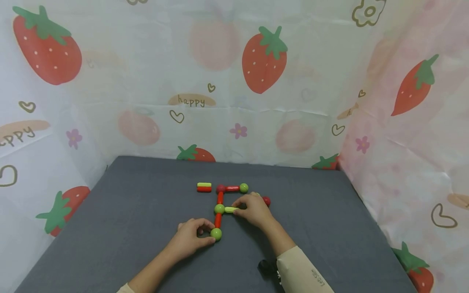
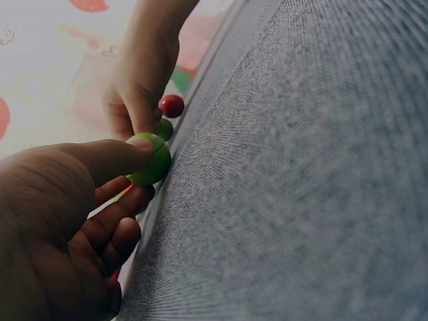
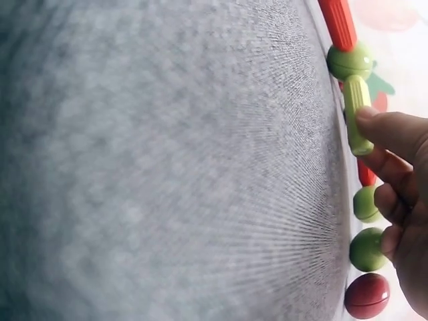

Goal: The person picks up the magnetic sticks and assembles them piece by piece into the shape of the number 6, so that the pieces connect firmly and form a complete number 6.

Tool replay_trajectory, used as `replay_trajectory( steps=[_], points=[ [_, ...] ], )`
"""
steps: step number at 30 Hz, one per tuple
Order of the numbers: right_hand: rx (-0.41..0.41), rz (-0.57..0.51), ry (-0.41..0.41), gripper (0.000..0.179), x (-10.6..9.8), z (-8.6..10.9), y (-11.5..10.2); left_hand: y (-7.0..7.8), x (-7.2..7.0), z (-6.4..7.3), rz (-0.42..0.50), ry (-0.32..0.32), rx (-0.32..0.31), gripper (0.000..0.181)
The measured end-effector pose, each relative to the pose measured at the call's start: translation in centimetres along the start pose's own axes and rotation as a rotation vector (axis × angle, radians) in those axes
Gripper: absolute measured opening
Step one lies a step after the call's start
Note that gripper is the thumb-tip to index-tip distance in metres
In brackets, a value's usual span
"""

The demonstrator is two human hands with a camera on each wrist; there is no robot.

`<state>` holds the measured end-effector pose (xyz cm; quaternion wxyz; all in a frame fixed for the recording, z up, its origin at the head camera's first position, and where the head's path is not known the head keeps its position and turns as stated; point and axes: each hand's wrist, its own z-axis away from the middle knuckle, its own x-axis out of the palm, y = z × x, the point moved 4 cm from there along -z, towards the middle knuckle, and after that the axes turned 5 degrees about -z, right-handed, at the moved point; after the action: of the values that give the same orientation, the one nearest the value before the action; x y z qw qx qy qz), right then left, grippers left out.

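Observation:
My left hand (image 1: 191, 237) pinches the green ball (image 1: 216, 234) at the near end of a chain of balls and rods. From that ball a red rod (image 1: 218, 220) runs to a middle green ball (image 1: 219, 209). Another red rod (image 1: 220, 198) leads on to a dark red ball (image 1: 220, 189), and a sideways red rod (image 1: 232, 189) ends at a green ball (image 1: 244, 188). Between thumb and fingers, my right hand (image 1: 254, 209) holds a yellow-green rod (image 3: 359, 117), its end against the middle green ball.
Beyond my right hand lie a loose red ball (image 1: 267, 201) and a green ball (image 3: 368, 249). A yellow rod (image 1: 204, 184) and a red rod (image 1: 204, 189) lie side by side left of the chain. A black object (image 1: 266, 268) is by my right sleeve.

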<state>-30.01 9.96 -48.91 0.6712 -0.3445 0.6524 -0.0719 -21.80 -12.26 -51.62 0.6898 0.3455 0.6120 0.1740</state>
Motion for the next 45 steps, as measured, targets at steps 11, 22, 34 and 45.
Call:
replay_trajectory(
  steps=[11, 22, 34, 45],
  points=[
    [-0.06, 0.06, -0.142, 0.014, -1.8, -1.5, -1.4, 0.1, 0.0, 0.1, -0.003, 0.0, -0.003, 0.027],
    [-0.045, -0.057, -0.16, 0.023, -3.1, -6.8, -4.0, 0.1, 0.0, 0.3, 0.006, 0.007, 0.004, 0.028],
    [-0.016, -0.13, -0.123, 0.028, -0.3, -10.8, -5.5, -0.1, 0.0, 0.3, -0.002, 0.016, 0.002, 0.027],
    [0.084, -0.064, -0.12, 0.027, 2.1, -11.5, -5.1, -0.2, 0.0, 0.2, -0.009, 0.024, 0.026, 0.027]
  ],
)
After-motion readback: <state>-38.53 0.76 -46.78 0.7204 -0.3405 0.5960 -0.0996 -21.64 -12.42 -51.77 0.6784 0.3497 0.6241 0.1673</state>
